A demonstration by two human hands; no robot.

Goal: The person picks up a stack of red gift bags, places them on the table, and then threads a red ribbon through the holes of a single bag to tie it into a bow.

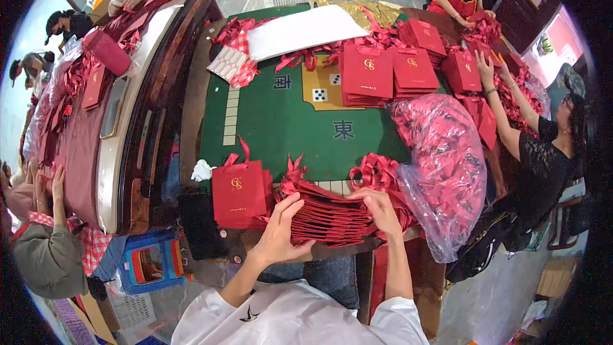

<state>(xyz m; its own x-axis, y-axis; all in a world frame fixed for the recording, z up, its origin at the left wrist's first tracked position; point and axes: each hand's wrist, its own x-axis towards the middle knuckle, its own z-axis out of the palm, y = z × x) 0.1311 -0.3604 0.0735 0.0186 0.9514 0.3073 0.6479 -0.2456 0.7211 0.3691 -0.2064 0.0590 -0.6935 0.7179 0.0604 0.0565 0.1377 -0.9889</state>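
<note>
A thick stack of folded red paper gift bags (329, 214) stands at the table's near edge, its layered edges facing me. My left hand (279, 230) grips the stack's left side, fingers above and thumb below. On the opposite side, my right hand (381, 213) curls over the upper right corner; part of its grip is hidden by the bags. Red ribbon handles (375, 172) loop up behind the stack. Just left of my left hand sits another pile of red gift bags (239, 193) with gold print and a ribbon on top.
A clear plastic sack of red ribboned bags (440, 160) bulges at the right. More bag piles (368, 71) stand toward the back of the green table (268, 121), beside a white sheet (306, 30). A crumpled tissue (202, 170) lies at left. Co-workers (543, 134) handle bags around the tables.
</note>
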